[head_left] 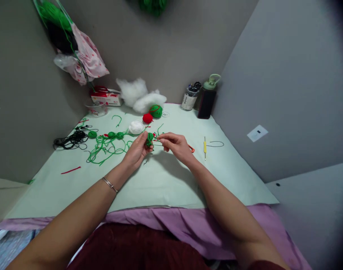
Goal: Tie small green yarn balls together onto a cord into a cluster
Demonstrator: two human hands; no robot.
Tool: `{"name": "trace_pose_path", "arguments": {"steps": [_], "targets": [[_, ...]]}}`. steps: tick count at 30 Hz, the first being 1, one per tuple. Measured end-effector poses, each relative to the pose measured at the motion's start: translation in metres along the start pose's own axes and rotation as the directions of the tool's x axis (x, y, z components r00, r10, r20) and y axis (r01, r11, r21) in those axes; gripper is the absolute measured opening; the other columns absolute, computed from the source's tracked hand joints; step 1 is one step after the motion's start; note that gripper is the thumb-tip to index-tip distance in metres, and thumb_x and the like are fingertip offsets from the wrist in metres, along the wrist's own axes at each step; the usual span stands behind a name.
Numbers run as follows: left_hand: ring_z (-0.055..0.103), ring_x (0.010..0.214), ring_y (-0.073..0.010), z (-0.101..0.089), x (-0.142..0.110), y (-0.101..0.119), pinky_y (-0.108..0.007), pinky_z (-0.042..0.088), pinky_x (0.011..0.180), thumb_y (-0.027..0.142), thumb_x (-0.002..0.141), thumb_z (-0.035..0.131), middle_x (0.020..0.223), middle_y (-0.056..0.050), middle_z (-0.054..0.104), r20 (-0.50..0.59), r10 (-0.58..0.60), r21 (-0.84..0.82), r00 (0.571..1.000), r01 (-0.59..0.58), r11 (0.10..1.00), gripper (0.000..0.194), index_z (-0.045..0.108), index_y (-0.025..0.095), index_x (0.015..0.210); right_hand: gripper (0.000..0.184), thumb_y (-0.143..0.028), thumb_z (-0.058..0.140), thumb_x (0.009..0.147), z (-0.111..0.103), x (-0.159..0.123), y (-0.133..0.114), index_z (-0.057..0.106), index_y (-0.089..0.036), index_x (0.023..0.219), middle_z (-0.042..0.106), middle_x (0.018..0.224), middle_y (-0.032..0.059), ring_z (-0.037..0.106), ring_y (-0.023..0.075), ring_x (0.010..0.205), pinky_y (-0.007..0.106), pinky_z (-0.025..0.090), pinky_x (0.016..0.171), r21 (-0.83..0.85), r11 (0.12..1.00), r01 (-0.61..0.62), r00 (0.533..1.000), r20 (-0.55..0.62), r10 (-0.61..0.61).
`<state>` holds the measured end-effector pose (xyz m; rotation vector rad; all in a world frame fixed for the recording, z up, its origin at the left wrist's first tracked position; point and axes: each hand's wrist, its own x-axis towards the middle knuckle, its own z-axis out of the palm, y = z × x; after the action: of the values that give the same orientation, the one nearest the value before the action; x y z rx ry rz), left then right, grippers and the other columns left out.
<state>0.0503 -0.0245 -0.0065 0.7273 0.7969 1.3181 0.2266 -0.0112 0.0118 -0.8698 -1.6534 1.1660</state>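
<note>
Pale-covered table [171, 191]: black cord [72, 140], green strands [100, 161], white ball [136, 127], red ball [147, 118], yellow-handled hook [205, 148], bottle [206, 103].

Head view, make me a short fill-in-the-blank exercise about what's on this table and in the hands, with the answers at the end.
1. The left hand holds a small piece coloured ____.
2. The middle ball, between the white ball and the green ball, is ____.
3. The yellow tool lies to the ____ of the white ball.
4. The bracelet circles the person's ____ wrist.

Missing words: green; red; right; left.
</note>
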Motion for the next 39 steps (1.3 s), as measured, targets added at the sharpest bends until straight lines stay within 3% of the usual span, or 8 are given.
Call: {"name": "trace_pose_path", "arguments": {"steps": [9, 17, 24, 28, 31, 35, 39], "targets": [[0.061, 0.058, -0.0077, -0.001, -0.001, -0.001, -0.016, 0.051, 0.053, 0.057, 0.072, 0.084, 0.072, 0.004, 0.060, 0.005, 0.023, 0.017, 1.000, -0.023, 1.000, 0.050, 0.056, 0.018, 0.088, 0.025, -0.038, 0.065, 0.087, 0.004, -0.002, -0.003, 0.073, -0.016, 0.092, 0.057, 0.062, -0.0027, 0.051, 0.0099, 0.055, 0.024, 0.040, 0.055, -0.161, 0.985, -0.054, 0.993, 0.098, 0.071], [0.061, 0.058, -0.0070, -0.001, -0.003, -0.001, -0.017, 0.051, 0.055, 0.058, 0.071, 0.084, 0.074, 0.004, 0.059, 0.027, 0.032, 0.093, 0.999, -0.034, 0.995, 0.052, 0.057, 0.018, 0.090, 0.023, -0.038, 0.064, 0.086, 0.005, -0.001, 0.000, 0.072, -0.016, 0.086, 0.057, 0.063, -0.0023, 0.052, 0.0103, 0.055, 0.024, 0.042, 0.055, -0.182, 0.981, -0.059, 0.990, 0.112, 0.080], [0.063, 0.060, -0.0111, 0.000, -0.003, -0.002, -0.022, 0.052, 0.057, 0.053, 0.073, 0.083, 0.074, 0.002, 0.064, -0.009, 0.104, 0.253, 0.995, -0.098, 0.962, 0.049, 0.060, 0.019, 0.100, 0.022, -0.037, 0.063, 0.086, 0.005, -0.002, -0.002, 0.072, -0.016, 0.086, 0.055, 0.059, -0.0030, 0.051, 0.0113, 0.053, 0.025, 0.040, 0.053, -0.218, 0.970, -0.107, 0.989, 0.079, 0.126], [0.064, 0.062, -0.0104, 0.000, -0.003, 0.000, -0.021, 0.051, 0.058, 0.053, 0.081, 0.076, 0.083, 0.000, 0.066, 0.066, 0.097, 0.269, 0.993, -0.112, 0.957, 0.046, 0.065, 0.019, 0.110, 0.024, -0.039, 0.065, 0.083, 0.003, 0.000, 0.004, 0.071, -0.016, 0.086, 0.056, 0.061, -0.0027, 0.050, 0.0106, 0.053, 0.025, 0.041, 0.053, -0.177, 0.979, -0.100, 0.991, 0.073, 0.115], [0.064, 0.065, -0.0103, 0.000, -0.004, 0.005, -0.021, 0.053, 0.060, 0.055, 0.084, 0.073, 0.087, -0.003, 0.067, 0.139, 0.020, 0.187, 0.990, -0.046, 0.981, 0.048, 0.067, 0.017, 0.112, 0.025, -0.041, 0.066, 0.082, 0.000, 0.002, 0.008, 0.071, -0.016, 0.085, 0.057, 0.061, -0.0025, 0.049, 0.0100, 0.052, 0.024, 0.039, 0.052, -0.126, 0.987, -0.095, 0.993, 0.065, 0.103], [0.068, 0.078, -0.0135, -0.001, -0.003, 0.010, -0.027, 0.057, 0.075, 0.041, 0.082, 0.079, 0.099, -0.006, 0.069, 0.223, -0.040, 0.113, 0.974, 0.015, 0.994, 0.049, 0.066, 0.016, 0.122, 0.027, -0.043, 0.069, 0.081, -0.004, 0.004, 0.009, 0.071, -0.017, 0.086, 0.056, 0.059, -0.0031, 0.048, 0.0101, 0.051, 0.024, 0.039, 0.052, -0.079, 0.991, -0.112, 0.994, -0.004, 0.112], [0.067, 0.079, -0.0132, -0.003, -0.002, 0.008, -0.029, 0.057, 0.080, 0.033, 0.080, 0.082, 0.099, -0.005, 0.069, 0.223, 0.005, 0.140, 0.975, -0.037, 0.989, 0.038, 0.071, 0.015, 0.111, 0.026, -0.042, 0.068, 0.082, -0.006, 0.004, 0.009, 0.072, -0.017, 0.085, 0.056, 0.060, -0.0029, 0.048, 0.0103, 0.051, 0.025, 0.039, 0.051, -0.086, 0.991, -0.099, 0.994, -0.046, 0.095]]}}
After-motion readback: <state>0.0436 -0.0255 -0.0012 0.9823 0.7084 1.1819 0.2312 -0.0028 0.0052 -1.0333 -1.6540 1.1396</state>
